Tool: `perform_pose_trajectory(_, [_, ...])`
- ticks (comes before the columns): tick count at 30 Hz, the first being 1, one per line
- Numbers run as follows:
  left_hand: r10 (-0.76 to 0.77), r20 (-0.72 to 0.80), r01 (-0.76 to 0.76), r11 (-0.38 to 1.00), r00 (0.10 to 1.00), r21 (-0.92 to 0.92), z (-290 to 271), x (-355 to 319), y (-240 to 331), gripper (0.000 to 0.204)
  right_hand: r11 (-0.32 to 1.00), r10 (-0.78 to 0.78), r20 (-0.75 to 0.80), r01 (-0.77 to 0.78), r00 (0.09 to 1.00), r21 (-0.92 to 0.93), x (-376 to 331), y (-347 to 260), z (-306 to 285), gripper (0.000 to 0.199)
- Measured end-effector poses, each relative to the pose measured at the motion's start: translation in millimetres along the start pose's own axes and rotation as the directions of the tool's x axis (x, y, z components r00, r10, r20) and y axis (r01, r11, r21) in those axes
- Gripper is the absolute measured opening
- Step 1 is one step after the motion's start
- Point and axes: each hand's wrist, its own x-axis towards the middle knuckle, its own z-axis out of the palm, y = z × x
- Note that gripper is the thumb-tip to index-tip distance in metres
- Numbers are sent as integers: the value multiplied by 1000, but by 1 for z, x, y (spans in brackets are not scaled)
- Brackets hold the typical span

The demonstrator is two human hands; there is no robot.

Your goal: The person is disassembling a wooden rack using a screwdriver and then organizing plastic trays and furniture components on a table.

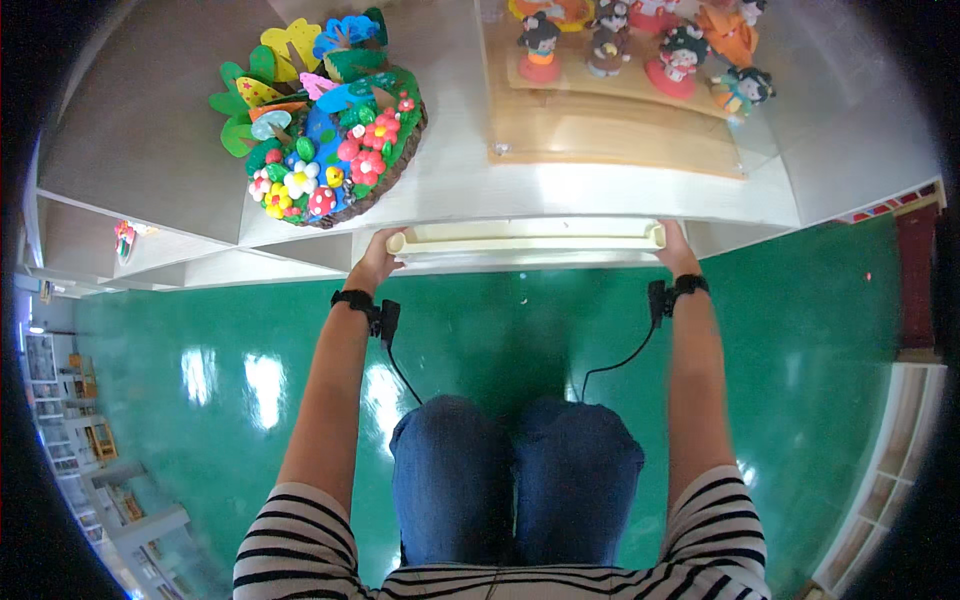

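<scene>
A long cream-coloured tray or bin (530,243) with a rounded rim sits at the front of a lower shelf compartment, partly hidden beneath the upper board. At its left end my left hand (376,258) is closed round the side, with the thumb near the rim's corner. My right hand (676,248) grips the opposite end the same way, its fingers mostly hidden behind the tray. Both arms reach straight forward. What the tray contains, if anything, cannot be made out. Black bands with small devices and cables circle both wrists.
Above the tray, the white shelf (450,190) carries a colourful clay garden model (335,140) on a wood slice. Several small figurines (680,60) stand on a wooden board (600,130) to its right. Green shiny floor (480,320) lies below; another shelf unit (880,490) stands far right.
</scene>
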Motion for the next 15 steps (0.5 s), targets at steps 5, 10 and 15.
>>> perform_pose_trajectory(5, [0,-10,0,1000,1000,21,4,-7,8,39,209,382,476,-575,792,791,7,-19,-12,43])
perform_pose_trajectory(10, [-26,32,24,999,999,47,-9,-34,-7,42,414,354,314,-449,881,792,-28,-22,13,52])
perform_pose_trajectory(15, [-24,62,22,999,998,30,-18,-68,-34,48,356,401,269,-419,876,835,-69,-26,26,50])
